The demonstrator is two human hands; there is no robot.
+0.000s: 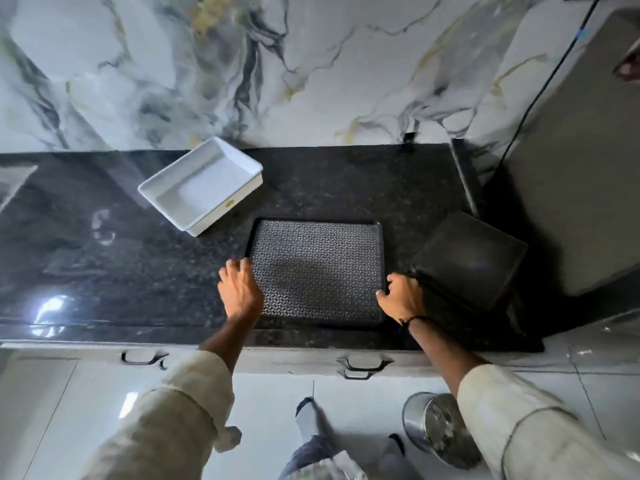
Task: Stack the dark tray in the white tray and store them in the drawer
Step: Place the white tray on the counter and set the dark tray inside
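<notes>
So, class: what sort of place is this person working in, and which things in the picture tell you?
Most likely a home kitchen: a dark speckled stone countertop against a marble-patterned wall, drawer handles under the counter edge, and a steel bin on the floor.

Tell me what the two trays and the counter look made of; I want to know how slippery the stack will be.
The white tray looks like smooth moulded plastic: uniform matte white, rounded rim, small yellow sticker. The dark tray has a thin black rim and a patterned, faintly shiny floor, possibly textured plastic or coated metal; I cannot tell which. The counter looks like polished dark speckled stone, given its mirror-like reflections.
</notes>
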